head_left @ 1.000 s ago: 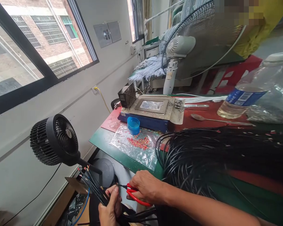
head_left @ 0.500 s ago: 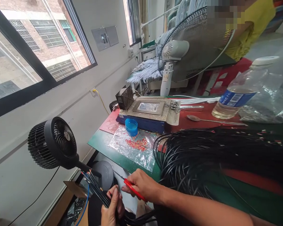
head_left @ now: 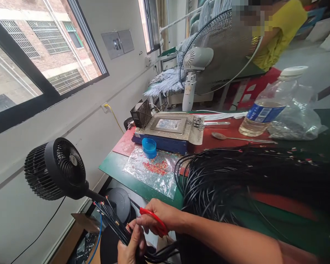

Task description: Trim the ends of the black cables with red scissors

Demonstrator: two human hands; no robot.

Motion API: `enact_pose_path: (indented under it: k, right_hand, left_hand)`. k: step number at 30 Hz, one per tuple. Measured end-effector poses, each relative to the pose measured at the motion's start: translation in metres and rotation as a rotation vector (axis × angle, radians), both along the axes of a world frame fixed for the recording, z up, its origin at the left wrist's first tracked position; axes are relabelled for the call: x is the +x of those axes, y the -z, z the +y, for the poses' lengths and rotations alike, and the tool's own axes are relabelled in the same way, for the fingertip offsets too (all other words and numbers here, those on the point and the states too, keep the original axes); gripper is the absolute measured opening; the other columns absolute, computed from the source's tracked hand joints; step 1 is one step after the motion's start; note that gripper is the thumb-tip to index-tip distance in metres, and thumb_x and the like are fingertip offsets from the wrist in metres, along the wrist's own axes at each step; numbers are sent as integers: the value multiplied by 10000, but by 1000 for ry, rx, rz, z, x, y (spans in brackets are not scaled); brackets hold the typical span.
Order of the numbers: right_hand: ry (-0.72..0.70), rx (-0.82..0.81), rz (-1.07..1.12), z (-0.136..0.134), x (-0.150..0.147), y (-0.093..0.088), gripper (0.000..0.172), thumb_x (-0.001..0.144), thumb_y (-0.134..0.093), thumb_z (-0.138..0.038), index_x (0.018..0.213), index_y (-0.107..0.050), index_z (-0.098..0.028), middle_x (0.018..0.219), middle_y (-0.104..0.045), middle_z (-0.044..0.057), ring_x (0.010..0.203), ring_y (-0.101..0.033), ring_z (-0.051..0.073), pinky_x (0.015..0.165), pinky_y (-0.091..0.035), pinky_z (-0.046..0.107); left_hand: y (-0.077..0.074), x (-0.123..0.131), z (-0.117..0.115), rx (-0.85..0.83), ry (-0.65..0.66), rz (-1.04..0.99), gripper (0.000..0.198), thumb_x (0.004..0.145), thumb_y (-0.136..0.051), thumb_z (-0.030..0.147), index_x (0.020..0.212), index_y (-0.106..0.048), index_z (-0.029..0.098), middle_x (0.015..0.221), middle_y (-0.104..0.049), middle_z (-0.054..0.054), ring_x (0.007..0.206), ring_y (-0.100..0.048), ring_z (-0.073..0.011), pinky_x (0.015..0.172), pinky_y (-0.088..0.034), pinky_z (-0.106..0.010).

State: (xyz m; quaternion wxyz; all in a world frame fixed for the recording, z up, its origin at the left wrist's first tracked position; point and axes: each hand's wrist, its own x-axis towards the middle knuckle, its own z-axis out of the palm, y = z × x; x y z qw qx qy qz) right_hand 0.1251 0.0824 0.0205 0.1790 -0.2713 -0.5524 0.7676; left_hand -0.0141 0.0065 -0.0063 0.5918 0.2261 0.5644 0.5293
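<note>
Cable ends gathered in my left fist, red snips in my right.

My left hand is wrapped tight around a thin bundle of black insulated cables. It grips just below their stripped, coloured tips, which fan up and away from my fist toward the round black plastic desk fan. My right hand is clenched on the red-handled wire snips and touches my left fingers; I cannot tell if the blades are parted. I judge the cables light, limp and a little slick, best held close behind the bare ends, whose fine strands look easy to bend. Beyond my right wrist lies a big loose coil of black cable.
</note>
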Motion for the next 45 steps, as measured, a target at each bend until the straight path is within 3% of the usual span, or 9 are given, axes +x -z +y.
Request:
enact_pose_path:
  k: [4,8,19,25,31,36,45]
  right_hand:
    - [17,-160,42,0,0,-1,415,686,-581,-513,576,-539,-115,369,-417,-62,291,-346,37,297,-234,154]
    - [-13,-182,21,1,1,-4,384,675,-603,-476,565,-536,-114,363,-423,-60,293,-358,36,298,-246,147]
    - [-76,-297,-28,2,4,-10,358,697,-589,-430,534,-535,-115,340,-424,-51,283,-359,45,295,-245,149]
    - [-49,-280,-87,1,3,-17,317,710,-584,-336,492,-499,-122,334,-417,-56,283,-348,37,305,-255,143]
    - [-1,-210,-35,1,2,-10,364,675,-628,-420,520,-513,-112,349,-421,-54,298,-351,37,316,-258,153]
    - [-37,-213,-72,1,2,-7,338,665,-632,-382,495,-496,-123,339,-411,-57,292,-341,40,309,-238,159]
    - [-37,-299,-141,1,3,-27,277,693,-544,-220,444,-462,-130,320,-392,-60,279,-320,33,310,-238,152]
  left_hand:
    - [-2,0,-1,3,17,2,286,589,-646,404,647,-585,131,325,-396,60,298,-269,-9,364,-122,-185]
    - [-3,1,-2,9,46,-29,291,622,-610,408,533,-535,142,304,-403,46,287,-281,-12,365,-122,-186]
    - [0,5,-4,49,11,-37,322,657,-571,423,503,-540,141,286,-378,48,280,-282,-10,359,-140,-171]
    - [-4,10,-7,38,5,10,293,576,-653,412,520,-545,146,351,-446,39,267,-287,-16,339,-125,-189]
    - [-2,4,-6,14,133,-15,332,654,-570,412,470,-508,144,284,-284,79,251,-220,-5,345,-113,-190]
    - [-5,5,-7,-3,82,-13,339,578,-639,439,473,-516,141,300,-307,79,265,-212,3,351,-94,-190]
    - [-4,7,-7,52,44,-22,309,592,-639,411,499,-532,137,341,-342,72,280,-230,11,357,-96,-180]
